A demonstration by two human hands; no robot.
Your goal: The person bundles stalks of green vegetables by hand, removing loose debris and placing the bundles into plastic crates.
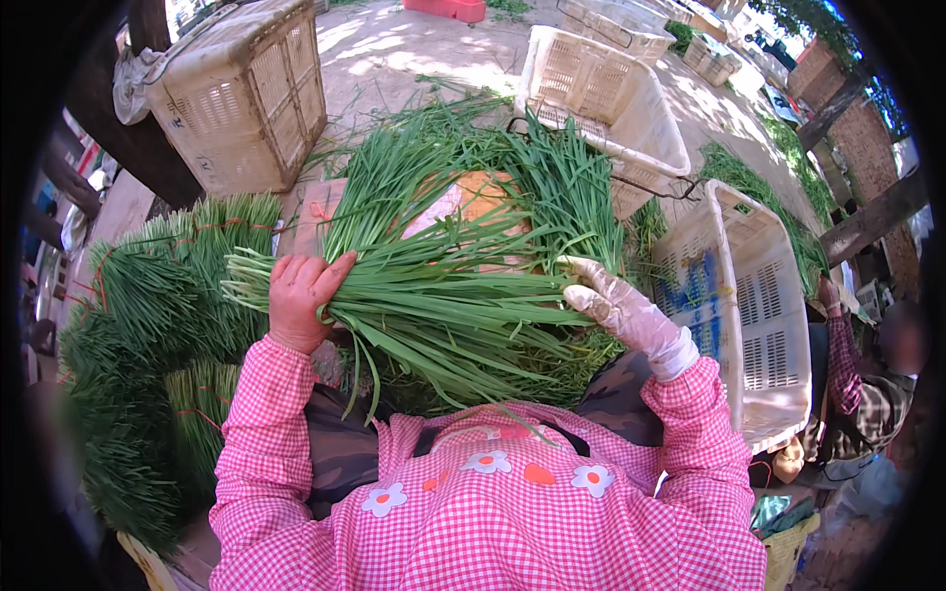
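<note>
My bare left hand (307, 299) is closed around the pale stem end of a bunch of garlic chives (436, 295). The bunch lies sideways across my lap, its green leaves fanning to the right and a few drooping. At the leaf tips is my right hand (621, 306), in a whitish glove, with thumb and fingers apart; whether it touches the tips is hard to see. Beyond the bunch, loose chives (399, 177) lie on a low board (318, 214), with another pile of chives (565, 192) on its right side.
Bundles of chives tied with red bands (148, 295) are stacked on my left. A plastic crate (236, 96) stands at the far left. Two more, an open crate (599, 96) and a blue-stained crate (768, 318), stand ahead and right. A person (872, 391) sits at the far right.
</note>
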